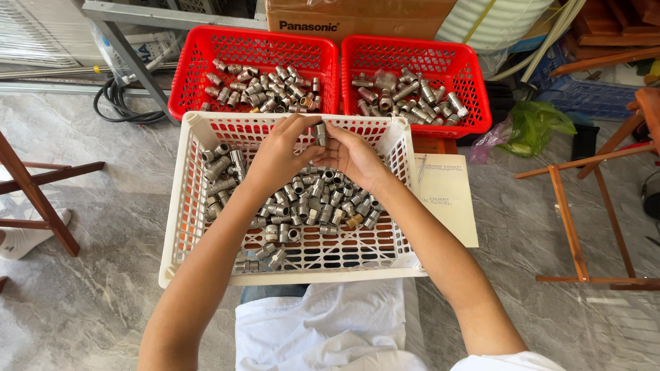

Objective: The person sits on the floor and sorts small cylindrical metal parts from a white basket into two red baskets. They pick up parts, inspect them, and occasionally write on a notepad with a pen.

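Note:
My left hand [280,152] and my right hand [354,156] meet above the far side of a cream plastic basket [180,227]. Between their fingertips they hold one small grey metal fitting [320,133], upright. Under the hands the basket holds several loose metal fittings [309,206], piled mostly in its middle and far left corner. Both forearms reach in from the bottom of the view.
Two red baskets stand behind the cream one, the left red basket [187,69] and the right red basket [474,82], each with several metal fittings. A paper sheet [447,199] lies right of the cream basket. Wooden frames [584,206] stand at right, a wooden leg [34,199] at left, a cardboard box [357,17] behind.

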